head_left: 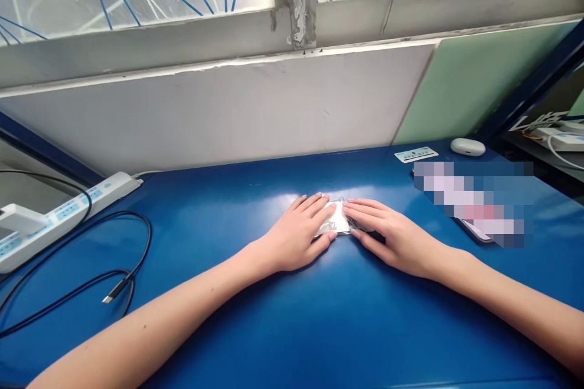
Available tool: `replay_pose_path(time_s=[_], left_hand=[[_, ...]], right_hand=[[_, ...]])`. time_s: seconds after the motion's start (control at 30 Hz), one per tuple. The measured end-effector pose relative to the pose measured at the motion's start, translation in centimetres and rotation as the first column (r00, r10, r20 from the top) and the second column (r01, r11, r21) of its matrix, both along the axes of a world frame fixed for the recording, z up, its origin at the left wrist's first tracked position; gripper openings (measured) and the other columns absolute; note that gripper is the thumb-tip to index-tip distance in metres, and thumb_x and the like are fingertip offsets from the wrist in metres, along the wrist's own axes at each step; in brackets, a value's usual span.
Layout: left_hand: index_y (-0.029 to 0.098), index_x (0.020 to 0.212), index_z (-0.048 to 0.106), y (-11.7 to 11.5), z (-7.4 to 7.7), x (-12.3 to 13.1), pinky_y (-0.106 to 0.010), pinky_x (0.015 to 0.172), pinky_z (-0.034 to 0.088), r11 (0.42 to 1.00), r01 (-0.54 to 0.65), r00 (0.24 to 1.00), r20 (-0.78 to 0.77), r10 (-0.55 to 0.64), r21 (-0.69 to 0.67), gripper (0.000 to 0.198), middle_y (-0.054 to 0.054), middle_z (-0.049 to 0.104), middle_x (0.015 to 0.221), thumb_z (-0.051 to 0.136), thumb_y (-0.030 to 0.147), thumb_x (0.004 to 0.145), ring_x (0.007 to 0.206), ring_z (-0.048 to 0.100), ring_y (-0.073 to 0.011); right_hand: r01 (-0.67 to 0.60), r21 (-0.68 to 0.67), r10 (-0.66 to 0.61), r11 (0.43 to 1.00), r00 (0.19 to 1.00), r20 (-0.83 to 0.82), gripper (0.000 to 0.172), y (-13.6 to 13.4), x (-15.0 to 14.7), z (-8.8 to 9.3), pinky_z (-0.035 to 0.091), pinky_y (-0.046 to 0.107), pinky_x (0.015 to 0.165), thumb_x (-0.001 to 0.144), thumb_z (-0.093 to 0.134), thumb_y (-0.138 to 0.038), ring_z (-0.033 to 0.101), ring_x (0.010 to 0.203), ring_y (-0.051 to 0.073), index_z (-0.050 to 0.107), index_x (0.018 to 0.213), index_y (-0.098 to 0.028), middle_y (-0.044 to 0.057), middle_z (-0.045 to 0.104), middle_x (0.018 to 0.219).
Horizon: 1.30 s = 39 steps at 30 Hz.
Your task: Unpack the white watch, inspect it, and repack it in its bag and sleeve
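Note:
A small white packet in clear plastic film [339,219] lies flat on the blue table [292,322], partly covered by both hands. My left hand [298,231] rests over its left side, fingers stretched out and palm down. From the other side, my right hand [392,234] lays its extended fingers on the packet's right edge, with the thumb along the near edge. Neither hand is wrapped round it. What the packet contains cannot be made out.
On the left are a white power strip [68,213] with a plugged-in adapter [20,219] and a looped black cable [148,237]. To the right lie a phone-like device [477,232], partly pixelated, a white earbud case [468,147] and a card [416,154]. A wall panel [228,115] borders the back.

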State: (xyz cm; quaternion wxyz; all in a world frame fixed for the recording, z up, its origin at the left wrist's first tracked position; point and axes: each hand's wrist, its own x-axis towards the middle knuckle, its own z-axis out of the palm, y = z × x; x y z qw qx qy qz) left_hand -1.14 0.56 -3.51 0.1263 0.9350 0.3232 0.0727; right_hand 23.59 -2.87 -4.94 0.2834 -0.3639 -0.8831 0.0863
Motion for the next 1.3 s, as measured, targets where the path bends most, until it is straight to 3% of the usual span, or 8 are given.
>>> replay_pose_path(time_s=[0.13, 0.3, 0.5, 0.63, 0.93, 1.13, 1.3], left_hand=[[0.018, 0.150, 0.039, 0.0, -0.1, -0.1, -0.053, 0.121, 0.025, 1.000, 0.001, 1.000, 0.025, -0.001, 0.002, 0.053, -0.015, 0.038, 0.158, 0.039, 0.043, 0.103, 0.150, 0.030, -0.0304], [0.012, 0.150, 0.039, 0.0, 0.0, 0.0, -0.051, 0.122, 0.024, 1.000, 0.006, 1.000, -0.005, -0.006, 0.027, 0.056, -0.018, 0.038, 0.158, 0.040, 0.042, 0.103, 0.150, 0.029, -0.0317], [0.011, 0.149, 0.039, -0.1, 0.0, 0.1, -0.052, 0.121, 0.025, 0.999, 0.019, 1.000, -0.005, -0.019, 0.037, 0.054, -0.017, 0.039, 0.158, 0.039, 0.039, 0.103, 0.150, 0.029, -0.0318], [0.011, 0.150, 0.037, -0.1, -0.2, 0.0, -0.051, 0.121, 0.024, 0.998, 0.021, 1.000, -0.008, -0.021, 0.057, 0.055, -0.017, 0.037, 0.159, 0.036, 0.043, 0.104, 0.149, 0.031, -0.0309], [0.012, 0.149, 0.038, 0.0, -0.5, 0.0, -0.052, 0.121, 0.025, 0.999, 0.010, 1.000, 0.023, -0.011, 0.043, 0.055, -0.017, 0.039, 0.158, 0.036, 0.042, 0.103, 0.149, 0.032, -0.0307], [0.014, 0.145, 0.043, 0.0, -0.3, -0.2, -0.053, 0.120, 0.027, 0.999, -0.003, 0.999, 0.048, 0.001, 0.036, 0.052, -0.018, 0.041, 0.156, 0.039, 0.043, 0.103, 0.148, 0.035, -0.0299], [0.013, 0.145, 0.043, 0.0, -0.3, -0.2, -0.054, 0.120, 0.028, 0.999, 0.004, 0.999, 0.053, -0.007, 0.050, 0.051, -0.018, 0.041, 0.156, 0.041, 0.042, 0.102, 0.147, 0.036, -0.0301]], right_hand=[[0.023, 0.033, -0.024, 0.999, 0.999, 0.025, 0.040, 0.0, -0.7, 0.1, 0.055, 0.050, 0.103, 0.096, 0.053, -0.019, 0.059, 0.128, 0.031, 0.061, 0.135, -0.023, 0.011, 0.072, 0.124], [0.057, 0.022, -0.058, 0.998, 0.998, 0.033, 0.031, 0.2, -1.0, 0.6, 0.056, 0.050, 0.101, 0.096, 0.053, -0.020, 0.062, 0.123, 0.031, 0.067, 0.124, -0.022, 0.011, 0.074, 0.119], [0.043, -0.032, -0.043, 0.999, 0.999, -0.024, 0.025, 0.6, -2.2, 0.4, 0.046, 0.053, 0.112, 0.094, 0.056, -0.019, 0.038, 0.146, 0.033, 0.073, 0.113, -0.021, 0.009, 0.070, 0.131], [0.059, -0.043, -0.062, 0.997, 0.995, -0.083, 0.035, 0.4, -2.6, -0.4, 0.046, 0.052, 0.112, 0.097, 0.051, -0.019, 0.055, 0.133, 0.030, 0.065, 0.128, -0.018, 0.013, 0.067, 0.134], [0.126, -0.044, -0.127, 0.991, 0.992, -0.018, 0.055, 0.1, -2.2, -0.9, 0.047, 0.052, 0.111, 0.096, 0.055, -0.028, 0.047, 0.140, 0.032, 0.045, 0.147, -0.011, 0.021, 0.054, 0.147], [0.193, 0.075, -0.187, 0.978, 0.979, -0.079, 0.030, 0.0, -2.1, -0.5, 0.055, 0.047, 0.101, 0.094, 0.058, -0.025, 0.065, 0.118, 0.029, 0.065, 0.122, -0.015, 0.016, 0.072, 0.123], [0.207, 0.120, -0.202, 0.971, 0.978, -0.053, 0.024, -0.3, -1.9, -0.2, 0.057, 0.044, 0.098, 0.094, 0.057, -0.022, 0.067, 0.115, 0.028, 0.069, 0.113, -0.014, 0.014, 0.075, 0.117]])
